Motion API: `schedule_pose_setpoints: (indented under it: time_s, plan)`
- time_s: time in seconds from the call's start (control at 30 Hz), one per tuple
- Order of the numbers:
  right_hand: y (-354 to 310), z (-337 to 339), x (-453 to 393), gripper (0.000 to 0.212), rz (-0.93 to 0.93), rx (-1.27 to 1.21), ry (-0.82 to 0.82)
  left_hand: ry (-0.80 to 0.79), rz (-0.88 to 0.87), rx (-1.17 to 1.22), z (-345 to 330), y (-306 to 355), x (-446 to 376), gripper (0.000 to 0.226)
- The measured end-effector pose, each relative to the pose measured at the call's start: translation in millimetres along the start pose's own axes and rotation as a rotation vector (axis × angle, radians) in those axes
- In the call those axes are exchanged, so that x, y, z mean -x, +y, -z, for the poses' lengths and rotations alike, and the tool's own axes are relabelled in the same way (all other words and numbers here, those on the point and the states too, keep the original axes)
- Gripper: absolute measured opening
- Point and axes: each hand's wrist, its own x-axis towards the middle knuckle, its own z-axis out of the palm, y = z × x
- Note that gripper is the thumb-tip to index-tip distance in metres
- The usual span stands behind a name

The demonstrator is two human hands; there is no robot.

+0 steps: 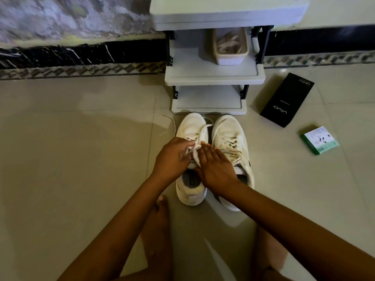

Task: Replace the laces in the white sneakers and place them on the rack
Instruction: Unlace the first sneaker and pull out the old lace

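White sneakers stand side by side on the tiled floor, toes just short of the grey rack point(211, 77), which serves as the landmark for everything else. From the single head view, the right sneaker point(231, 138) sits directly before the rack's lowest shelf and looks fully laced, its crossings running up to the collar, though whether its ends are tied I cannot tell. The left sneaker point(190, 191), just beside it and equally close to the rack, is the one in hand: a lace point(204, 131) runs loose over its toe, and one free end trails onto the floor away from the rack's left foot. The left hand point(172, 157) has its fingers curled around the lace over the eyelets, apparently pinching it; the right hand point(215, 167) lies over the tongue with fingers straight and close together, pressing rather than gripping. My reading is that the lacing is more than half done: one shoe appears finished, the other is mid-threading with slack still to pull through. Neither shoe is on the rack yet, and its bottom shelf shows bare. On the middle shelf sits a small tub point(230, 47). To the right of the rack lie a black box point(287, 100) and, farther off, a green and white carton point(319, 139).
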Motion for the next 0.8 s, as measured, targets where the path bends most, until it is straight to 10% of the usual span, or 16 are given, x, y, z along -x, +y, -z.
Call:
schedule_pose_setpoints:
  time_s: [0.23, 0.47, 0.8]
  plan:
    - [0.1, -6.4, -0.4, 0.057, -0.029, -0.002, -0.042, 0.05, -0.13, -0.414, -3.4, -5.5, 4.0, 0.027]
    - [2.3, -1.0, 1.1, 0.059, 0.013, -0.006, -0.009, 0.105, -0.057, 0.248, 12.4, 10.4, 1.4, 0.01]
    - [7.5, -9.4, 3.4, 0.053, 0.042, 0.007, 0.034, 0.038, -0.045, -0.291, -0.8, 1.0, 5.4, 0.017]
